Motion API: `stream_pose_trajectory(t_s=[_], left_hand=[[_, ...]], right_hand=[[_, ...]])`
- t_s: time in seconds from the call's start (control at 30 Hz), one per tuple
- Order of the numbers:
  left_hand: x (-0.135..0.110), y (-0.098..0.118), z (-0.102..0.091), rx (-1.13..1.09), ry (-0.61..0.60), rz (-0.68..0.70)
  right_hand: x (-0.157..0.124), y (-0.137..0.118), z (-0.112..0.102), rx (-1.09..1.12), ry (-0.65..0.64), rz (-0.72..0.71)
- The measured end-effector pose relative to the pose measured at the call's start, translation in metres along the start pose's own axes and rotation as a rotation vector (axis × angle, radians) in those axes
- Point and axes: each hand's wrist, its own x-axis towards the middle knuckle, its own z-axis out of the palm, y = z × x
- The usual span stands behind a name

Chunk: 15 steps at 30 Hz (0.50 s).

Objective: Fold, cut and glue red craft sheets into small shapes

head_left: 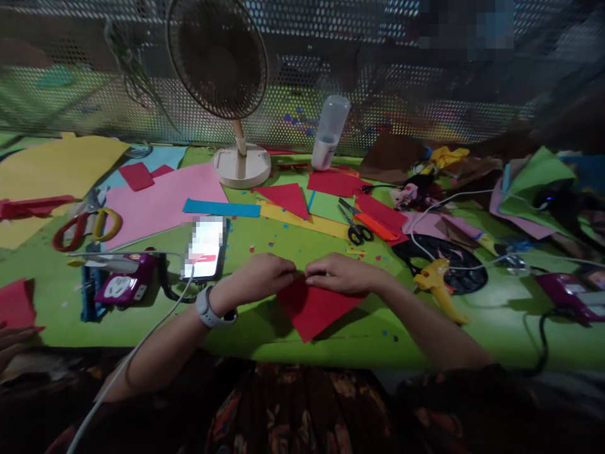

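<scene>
A red sheet of paper [317, 313] lies on the green tabletop in front of me, one corner pointing toward my body. Its far edge is partly covered by my fingers. My left hand [268, 275], with a pale watch on the wrist, is closed on the upper left part of the sheet. On the upper right part, my right hand [338, 273] is also closed, its fingertips close to those of the left. Beyond them rest black-handled scissors [355, 226] and a red paper triangle [287, 198]. A lit phone [205, 249] is just left of my left hand.
A yellow glue gun [437, 287] lies to the right. White cables cross both sides of the table. A fan [241, 165] and a clear bottle [329, 135] stand by the perforated metal panel. Red-and-yellow scissors [87, 227] lie left. Another person's hand [16, 340] is at far left.
</scene>
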Motion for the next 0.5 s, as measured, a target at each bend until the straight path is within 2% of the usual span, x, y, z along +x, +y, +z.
stream_pose_trajectory(t_s=[0.2,0.33,0.5], left_hand=[[0.000,-0.002,-0.003,-0.014,-0.172,0.060],[0.002,-0.007,-0.006,0.010,-0.235,0.031],[-0.012,-0.024,-0.019,-0.036,-0.237,-0.029]], right_hand=[[0.009,-0.002,0.003,0.046,-0.024,-0.012],[0.010,0.002,0.007,0.075,-0.024,-0.008],[-0.019,0.025,0.003,0.078,-0.010,0.098]])
